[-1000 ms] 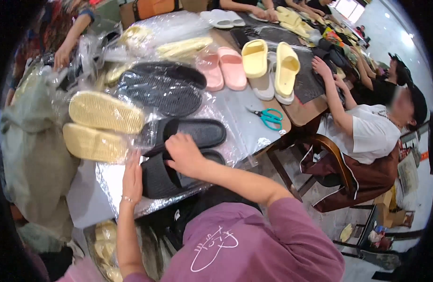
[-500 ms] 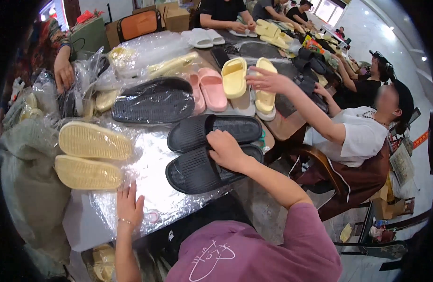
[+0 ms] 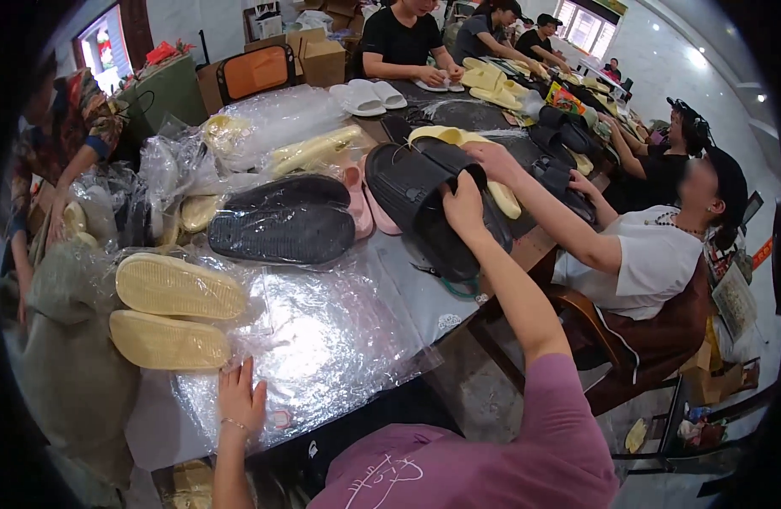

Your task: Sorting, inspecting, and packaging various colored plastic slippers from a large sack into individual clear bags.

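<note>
My right hand [image 3: 464, 206] grips a pair of black slippers [image 3: 399, 181] at the strap, holding them tilted up toward the far right of the table. They partly hide pink slippers [image 3: 357, 204] and yellow slippers [image 3: 502, 200] behind them. My left hand [image 3: 241, 399] lies flat with fingers spread on a stack of clear plastic bags [image 3: 323, 339]. Just beyond its fingertips, a pair of yellow slippers [image 3: 181, 286] lies soles up in clear plastic. Past the bags lies a bagged pair of black slippers [image 3: 280, 233].
A co-worker's hand [image 3: 495, 163] reaches in beside the black slippers. At far left another person's arm [image 3: 66, 191] reaches among bagged slippers. White slippers [image 3: 369, 97] stand at the back. A greenish sack [image 3: 77, 365] bulges at the table's left, and a wooden chair [image 3: 577, 318] stands right.
My right hand has lifted the black slippers off the plastic bags and carried them away to the right. The co-worker's hand has come down near the yellow slippers. My left hand stays on the bags.
</note>
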`<state>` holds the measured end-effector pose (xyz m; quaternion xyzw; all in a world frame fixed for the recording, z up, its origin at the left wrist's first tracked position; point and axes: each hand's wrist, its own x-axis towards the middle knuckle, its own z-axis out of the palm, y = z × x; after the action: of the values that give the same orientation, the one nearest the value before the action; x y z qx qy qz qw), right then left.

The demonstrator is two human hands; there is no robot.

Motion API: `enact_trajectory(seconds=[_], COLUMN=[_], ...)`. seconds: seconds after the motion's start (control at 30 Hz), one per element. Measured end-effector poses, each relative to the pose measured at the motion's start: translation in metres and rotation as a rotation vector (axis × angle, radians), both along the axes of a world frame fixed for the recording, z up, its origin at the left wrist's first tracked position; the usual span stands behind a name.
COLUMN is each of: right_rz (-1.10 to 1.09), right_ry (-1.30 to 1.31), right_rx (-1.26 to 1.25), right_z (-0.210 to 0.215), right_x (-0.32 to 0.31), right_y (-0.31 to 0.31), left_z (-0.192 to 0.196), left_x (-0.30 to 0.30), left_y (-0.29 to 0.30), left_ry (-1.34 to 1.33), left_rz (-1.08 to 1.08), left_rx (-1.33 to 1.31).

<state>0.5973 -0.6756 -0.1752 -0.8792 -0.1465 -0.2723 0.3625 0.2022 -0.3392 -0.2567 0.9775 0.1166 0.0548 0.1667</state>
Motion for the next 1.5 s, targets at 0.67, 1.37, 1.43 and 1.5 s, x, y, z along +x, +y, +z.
enact_trajectory(seconds=[0.67,1.37,1.43,1.5], right_rz=[-0.227,2.629,2.630,2.622], right_ry=[-0.059,0.500,0.542,0.481], right_rx=[-0.169,0.717,0.646,0.630], right_z=[0.010,0.195,0.196,0.196], right_x=[0.043,-0.272,-0.278,-0.281], right_y=[-0.038,0.029,0.031,0.035], left_z=[0.011,0.025,0.020,0.020], left_x=[0.004,0.011,0.012,0.016], left_y=[-0.004,0.019,0.019,0.023], left_ry=[-0.019,0.192,-0.062,-0.100], left_rz=[-0.033,0.091,0.007,0.007], left_rx=[-0.027,-0.341,-0.115,-0.100])
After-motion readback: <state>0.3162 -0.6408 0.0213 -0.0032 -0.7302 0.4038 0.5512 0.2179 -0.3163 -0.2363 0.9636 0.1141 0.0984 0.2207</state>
